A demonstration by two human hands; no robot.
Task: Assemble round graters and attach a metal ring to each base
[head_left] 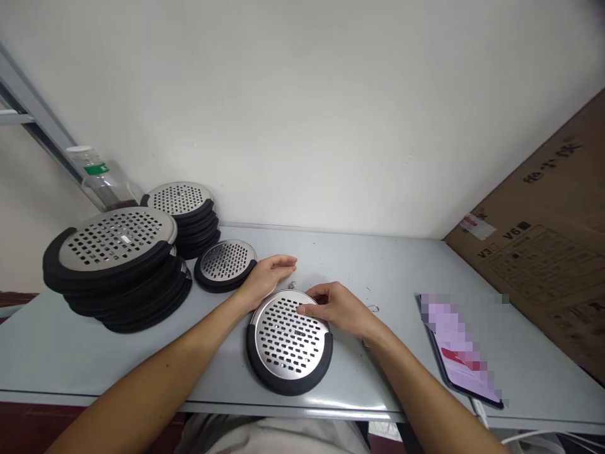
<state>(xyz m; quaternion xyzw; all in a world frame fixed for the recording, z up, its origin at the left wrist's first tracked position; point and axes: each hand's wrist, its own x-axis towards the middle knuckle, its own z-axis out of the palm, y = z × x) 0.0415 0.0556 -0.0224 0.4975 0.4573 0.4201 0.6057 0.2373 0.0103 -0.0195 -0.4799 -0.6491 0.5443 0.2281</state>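
A round slotted metal disc (288,337) with a thick black band around its near side lies flat near the table's front edge. My right hand (338,309) grips its upper right rim, the thumb on the metal face and the fingers curled at the edge. Just beyond the upper left rim is my left hand (271,277), its fingers stretched out to the right and holding nothing. A small metal wire piece (292,285) lies between the hands. Close to my left hand sits a similar smaller-looking disc (228,261).
At the left stand a near stack of discs (118,239) and a far stack (182,214), with a clear bottle (101,180) behind. A phone (460,353) with a white cable lies at the right, beside a cardboard box (543,233). A wire loop (373,308) rests beyond my right wrist.
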